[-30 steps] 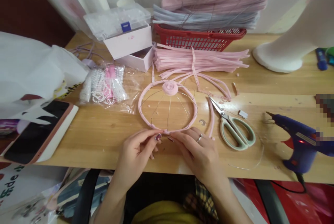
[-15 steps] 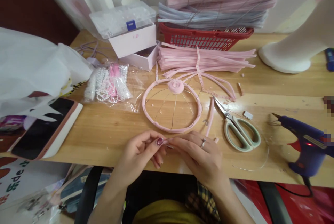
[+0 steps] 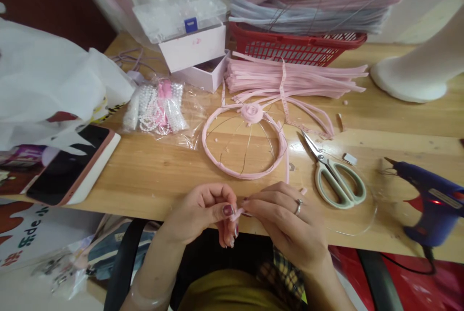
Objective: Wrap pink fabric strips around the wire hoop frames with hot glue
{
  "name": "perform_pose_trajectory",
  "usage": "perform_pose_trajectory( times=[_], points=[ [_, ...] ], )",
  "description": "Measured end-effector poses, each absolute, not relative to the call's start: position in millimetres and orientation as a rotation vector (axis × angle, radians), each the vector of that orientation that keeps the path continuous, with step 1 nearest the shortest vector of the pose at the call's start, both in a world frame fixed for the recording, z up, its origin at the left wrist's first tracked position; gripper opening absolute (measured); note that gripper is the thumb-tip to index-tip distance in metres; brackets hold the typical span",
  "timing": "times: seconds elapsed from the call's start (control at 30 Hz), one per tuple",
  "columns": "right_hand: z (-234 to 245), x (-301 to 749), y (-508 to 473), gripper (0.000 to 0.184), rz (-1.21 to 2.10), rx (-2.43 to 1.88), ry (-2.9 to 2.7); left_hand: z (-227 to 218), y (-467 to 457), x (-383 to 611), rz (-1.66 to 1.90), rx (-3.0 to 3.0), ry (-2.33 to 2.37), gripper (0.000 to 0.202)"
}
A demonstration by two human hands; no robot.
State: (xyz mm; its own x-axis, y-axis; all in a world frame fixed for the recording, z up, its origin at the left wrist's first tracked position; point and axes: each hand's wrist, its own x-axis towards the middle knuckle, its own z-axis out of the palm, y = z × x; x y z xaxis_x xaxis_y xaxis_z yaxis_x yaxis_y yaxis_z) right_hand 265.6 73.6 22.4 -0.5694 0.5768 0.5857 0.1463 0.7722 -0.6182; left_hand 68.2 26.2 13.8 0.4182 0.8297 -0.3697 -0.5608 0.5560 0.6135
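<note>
Between my two hands, at the table's front edge, is a thin pink strip point(image 3: 237, 214). My left hand point(image 3: 213, 209) pinches one end between thumb and forefinger. The fingers of my right hand point(image 3: 286, 214), which wears a ring, are closed on the strip's other part and hide most of it. Just beyond my hands lies a pink-wrapped hoop point(image 3: 243, 175) with thin wires across it and a rolled pink rosette point(image 3: 251, 113) on its far rim. A pink strip trails from the hoop's right side toward my right hand.
Scissors point(image 3: 335, 176) lie right of the hoop, then a blue glue gun point(image 3: 426, 195) with a red light. Behind are pink strips point(image 3: 297, 77), a red basket point(image 3: 297, 45) and white boxes point(image 3: 197, 52). Bagged beads point(image 3: 155, 108) and a phone point(image 3: 72, 163) are at left.
My hands have drawn slightly apart and more of the pink strip shows between them. The whole view has shifted a little. The strip by the hoop now looks straighter and thinner.
</note>
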Motion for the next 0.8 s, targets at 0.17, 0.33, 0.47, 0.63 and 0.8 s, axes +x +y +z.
perform_pose_trajectory(
  times=[0.17,0.33,0.47,0.63,0.8],
  points=[
    [28.7,264.3,72.1,0.023,0.655,-0.504,-2.127,5.9,26.5,69.6,0.867,0.440,0.619,0.045],
    [36.0,265.2,70.1,0.020,0.658,-0.485,-2.158,7.5,23.3,68.6,0.881,0.436,0.620,0.044],
    [37.4,270.5,69.4,0.022,0.618,-0.482,-2.210,12.9,21.4,66.3,0.908,0.449,0.701,0.044],
    [35.5,275.7,67.6,0.024,0.594,-0.479,-2.260,23.8,21.5,64.0,0.896,0.464,0.805,0.040],
    [36.4,276.7,66.9,0.027,0.547,-0.514,-2.285,29.9,21.6,62.7,0.854,0.469,0.889,0.035]
  ],
)
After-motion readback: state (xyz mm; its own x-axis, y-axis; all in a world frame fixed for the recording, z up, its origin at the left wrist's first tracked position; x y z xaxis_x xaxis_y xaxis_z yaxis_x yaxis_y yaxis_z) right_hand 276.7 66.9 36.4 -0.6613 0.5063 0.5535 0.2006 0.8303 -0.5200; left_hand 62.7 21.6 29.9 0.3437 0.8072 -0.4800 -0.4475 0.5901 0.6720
